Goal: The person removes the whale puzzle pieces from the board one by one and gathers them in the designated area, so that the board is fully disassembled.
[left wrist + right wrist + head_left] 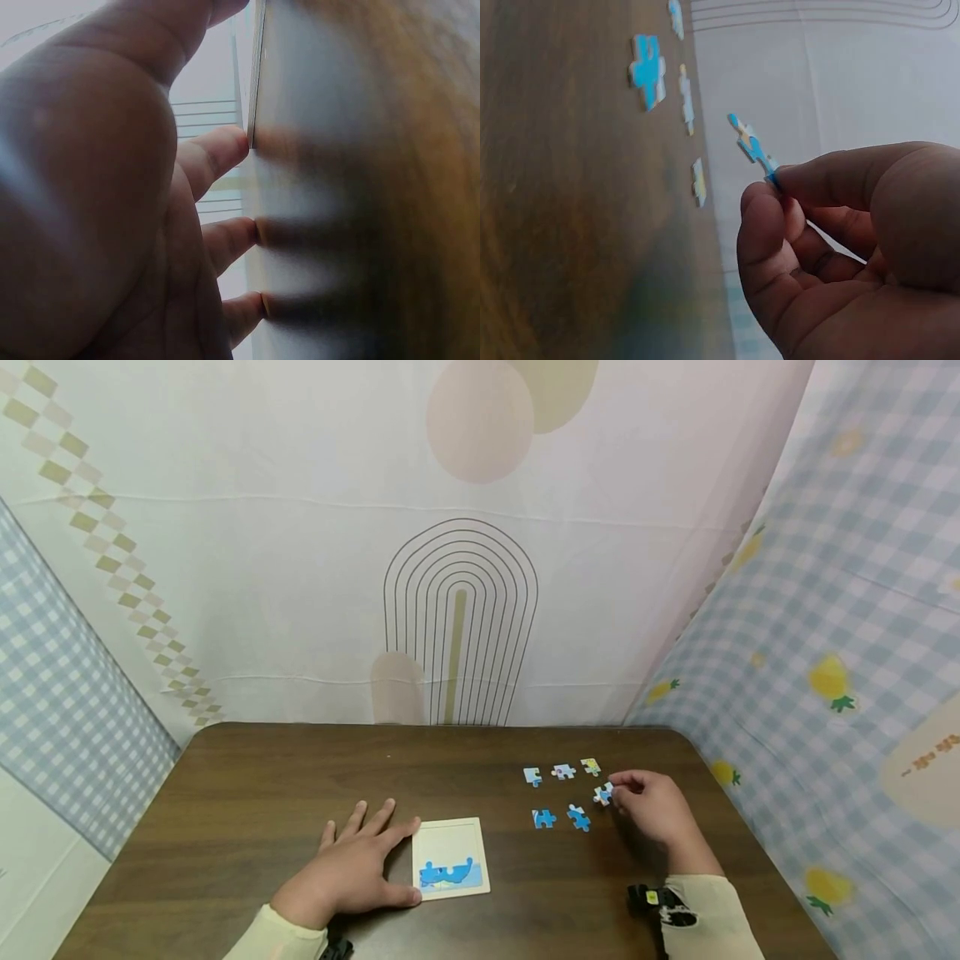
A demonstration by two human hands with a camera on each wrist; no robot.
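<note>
My right hand (651, 806) pinches a blue and white puzzle piece (751, 144) between thumb and fingers, lifted off the table in the right wrist view. My left hand (348, 870) lies spread at the left side of a square puzzle board (452, 835), thumb and index fingertip at its edge. Blue pieces (446, 874) fill the lower part of that board; its upper part shows bare. Beside the right hand lie several loose pieces: two blue ones, a plain blue piece (543, 819) and a blue and white piece (578, 817), with a row behind them.
The back row holds a light blue piece (532, 776), a pale piece (563, 772) and a yellowish piece (590, 767). All lie on a dark brown wooden table (300, 777). A patterned cloth (300, 568) hangs behind its far edge, with checked cloth (810, 610) at the right.
</note>
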